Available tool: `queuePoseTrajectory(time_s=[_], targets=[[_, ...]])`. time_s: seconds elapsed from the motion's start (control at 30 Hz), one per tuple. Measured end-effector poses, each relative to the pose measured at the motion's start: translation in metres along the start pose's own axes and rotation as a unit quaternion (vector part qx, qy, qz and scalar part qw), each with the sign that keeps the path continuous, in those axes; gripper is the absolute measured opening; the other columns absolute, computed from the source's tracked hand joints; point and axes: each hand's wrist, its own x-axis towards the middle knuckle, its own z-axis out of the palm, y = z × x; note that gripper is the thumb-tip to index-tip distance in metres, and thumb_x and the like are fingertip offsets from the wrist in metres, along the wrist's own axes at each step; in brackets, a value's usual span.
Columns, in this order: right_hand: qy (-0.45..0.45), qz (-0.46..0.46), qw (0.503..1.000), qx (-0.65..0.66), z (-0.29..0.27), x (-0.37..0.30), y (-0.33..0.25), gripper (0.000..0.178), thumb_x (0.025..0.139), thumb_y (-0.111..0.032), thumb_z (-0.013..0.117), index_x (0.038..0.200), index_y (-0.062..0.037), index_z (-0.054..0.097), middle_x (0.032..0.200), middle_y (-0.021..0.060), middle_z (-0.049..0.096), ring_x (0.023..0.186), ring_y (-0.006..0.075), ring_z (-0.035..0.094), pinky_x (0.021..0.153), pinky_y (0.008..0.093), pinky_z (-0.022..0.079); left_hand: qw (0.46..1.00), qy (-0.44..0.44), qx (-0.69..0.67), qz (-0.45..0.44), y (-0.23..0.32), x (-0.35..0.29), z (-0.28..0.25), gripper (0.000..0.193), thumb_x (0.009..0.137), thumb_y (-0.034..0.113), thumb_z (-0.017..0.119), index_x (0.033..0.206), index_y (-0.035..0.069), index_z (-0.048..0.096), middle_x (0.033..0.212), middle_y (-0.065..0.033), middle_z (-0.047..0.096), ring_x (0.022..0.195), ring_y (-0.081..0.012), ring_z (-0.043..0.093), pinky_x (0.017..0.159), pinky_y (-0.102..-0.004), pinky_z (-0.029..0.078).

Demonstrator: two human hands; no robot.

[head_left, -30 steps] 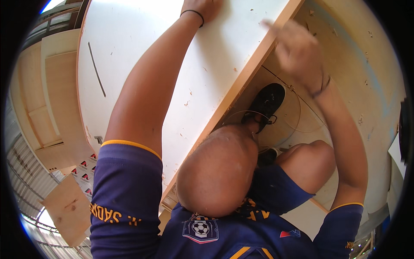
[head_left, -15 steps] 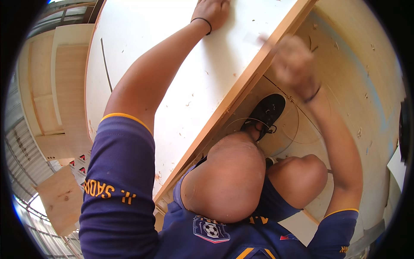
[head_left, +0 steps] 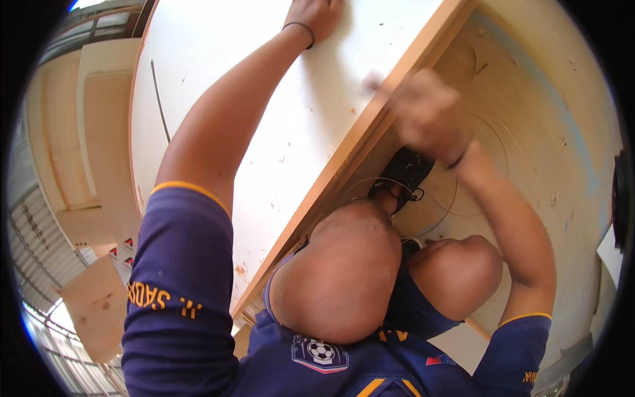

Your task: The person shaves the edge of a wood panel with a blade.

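Note:
My left hand (head_left: 317, 18) rests on the large white panel (head_left: 291, 132) near the top of the view. Its fingers are mostly cut off by the picture's edge. Beside the panel's long wooden edge strip (head_left: 344, 155), my right hand (head_left: 426, 109) is smeared by motion. Its fingers look curled closed, and a blurred tip reaches over the strip onto the white face. Whatever it grips, if anything, is too blurred to name. Small shavings and crumbs lie scattered on the panel.
My bent knees and a black shoe (head_left: 407, 173) are right of the panel. A thin curled strip (head_left: 456, 210) lies near the shoe on the pale board floor (head_left: 542, 172). Wooden panels (head_left: 112, 145) and a brown board (head_left: 99, 308) stand at the left.
My right hand has moved left and down along the wooden edge strip and now overlaps the shoe's toe in view. My left hand appears slightly further left and higher.

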Motion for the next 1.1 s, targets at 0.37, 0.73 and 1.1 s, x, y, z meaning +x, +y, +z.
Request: queuePoseTrajectory(time_s=[0.37, 0.73, 1.1], targets=[[-0.146, 0.005, 0.975, 0.170, 0.001, -0.023, -0.060, 0.052, 0.080, -0.003, 0.054, 0.129, -0.0177, 0.061, 0.090, 0.0053, 0.059, 0.074, 0.0205, 0.057, 0.061, 0.0305, 0.051, 1.000, 0.014, -0.019, -0.015, -0.010, -0.015, 0.000, 0.047, 0.097, 0.026, 0.041, 0.138, 0.003, 0.045, 0.150, -0.0167, 0.035, 0.141, -0.0333, 0.029, 0.118, -0.0448, 0.020], [0.010, 0.477, 0.864, 0.162, -0.098, -0.099, 0.015, 0.038, 0.088, 0.000, 0.060, 0.126, -0.0046, 0.061, 0.085, -0.0026, 0.053, 0.069, 0.0062, 0.045, 0.056, 0.0214, 0.037, 0.977, -0.153, -0.145, -0.045, 0.098, -0.277, -0.064, 0.060, 0.092, 0.023, 0.057, 0.143, 0.002, 0.035, 0.154, -0.0161, 0.029, 0.146, -0.0348, 0.020, 0.116, -0.0539, 0.014], [0.126, 0.579, 0.754, 0.283, -0.091, -0.108, 0.002, 0.037, 0.089, -0.004, 0.062, 0.126, -0.0007, 0.059, 0.084, -0.0039, 0.054, 0.066, 0.0026, 0.045, 0.054, 0.0187, 0.037, 0.995, 0.022, -0.096, 0.004, 0.110, -0.205, -0.043, 0.049, 0.078, 0.012, 0.068, 0.124, 0.004, 0.054, 0.112, -0.0089, 0.060, 0.097, -0.0267, 0.056, 0.086, -0.0401, 0.040]])
